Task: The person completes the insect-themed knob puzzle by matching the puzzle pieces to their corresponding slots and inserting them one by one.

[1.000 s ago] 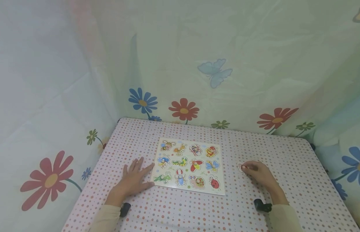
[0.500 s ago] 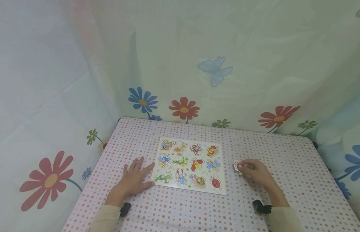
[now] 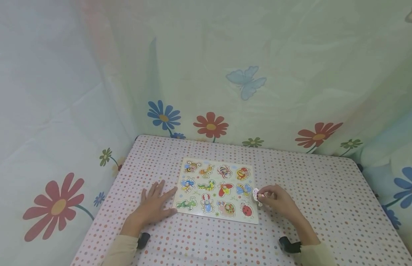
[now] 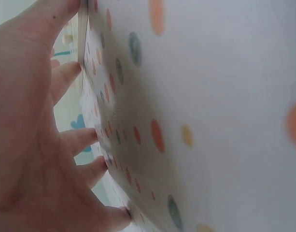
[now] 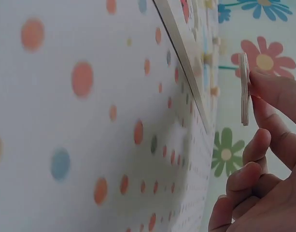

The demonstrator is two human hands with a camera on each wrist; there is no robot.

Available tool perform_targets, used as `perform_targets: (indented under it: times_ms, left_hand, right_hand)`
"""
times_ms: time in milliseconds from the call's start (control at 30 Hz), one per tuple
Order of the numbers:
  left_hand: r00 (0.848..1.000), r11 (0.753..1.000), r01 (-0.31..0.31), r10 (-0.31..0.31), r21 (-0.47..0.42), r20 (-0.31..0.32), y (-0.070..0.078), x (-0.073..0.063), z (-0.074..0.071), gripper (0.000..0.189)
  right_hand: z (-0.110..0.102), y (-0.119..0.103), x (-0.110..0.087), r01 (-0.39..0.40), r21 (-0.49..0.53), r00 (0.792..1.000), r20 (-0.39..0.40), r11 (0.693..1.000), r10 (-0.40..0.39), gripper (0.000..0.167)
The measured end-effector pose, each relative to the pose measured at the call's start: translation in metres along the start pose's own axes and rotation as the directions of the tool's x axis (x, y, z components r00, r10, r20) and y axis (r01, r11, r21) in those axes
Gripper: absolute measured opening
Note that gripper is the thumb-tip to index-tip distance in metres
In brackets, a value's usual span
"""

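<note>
My right hand (image 3: 275, 201) pinches a small flat wooden puzzle piece (image 3: 256, 194) between thumb and finger, just off the right edge of an insect puzzle board (image 3: 234, 198). From the right wrist view, the piece (image 5: 244, 92) appears edge-on and raised above the tablecloth, its other fingers loosely bent below. Its printed face is mostly hidden. On the board, several knobbed insect pieces sit in rows; the red ladybug picture (image 3: 247, 210) at the lower right shows no knob. With fingers spread, my left hand (image 3: 153, 207) rests on the table, index and thumb tips at the board's left edge.
A dotted cloth (image 3: 206, 244) covers the table. Behind it hangs a curtain (image 3: 192, 74) printed with flowers and a butterfly. Black wrist-camera mounts (image 3: 289, 245) sit at both sleeves.
My right hand has lifted the puzzle piece and carried it left, from the cloth to the board's right edge. The left hand stays in place.
</note>
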State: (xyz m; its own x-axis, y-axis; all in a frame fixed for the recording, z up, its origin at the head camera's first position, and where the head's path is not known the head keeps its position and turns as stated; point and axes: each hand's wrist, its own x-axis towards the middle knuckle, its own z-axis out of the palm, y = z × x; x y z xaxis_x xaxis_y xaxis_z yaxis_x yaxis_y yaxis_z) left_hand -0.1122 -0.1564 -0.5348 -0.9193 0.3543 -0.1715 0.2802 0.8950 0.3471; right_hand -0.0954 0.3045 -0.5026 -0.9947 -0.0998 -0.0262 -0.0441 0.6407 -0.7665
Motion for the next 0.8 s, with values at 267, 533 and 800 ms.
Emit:
perform_targets:
  times_ms: [267,533,800]
  left_hand:
    - [1.000,1.000,-0.003,0.003,-0.004,-0.003,0.000,0.000,0.000,0.077]
    - [1.000,1.000,-0.007,0.007,-0.018,-0.004,0.000,-0.001,0.000,0.077]
    - [1.000,1.000,-0.002,0.002,-0.018,-0.003,0.000,-0.001,0.000,0.077]
  right_hand:
    - [0.018,-0.005,-0.002,-0.036,0.032,0.997,0.074,0.999,0.034,0.010]
    - [0.031,-0.008,-0.003,-0.049,0.004,0.994,0.100,0.999,0.049,0.007]
    - [0.039,-0.014,-0.003,-0.055,-0.040,0.992,0.113,0.998,0.060,0.004]
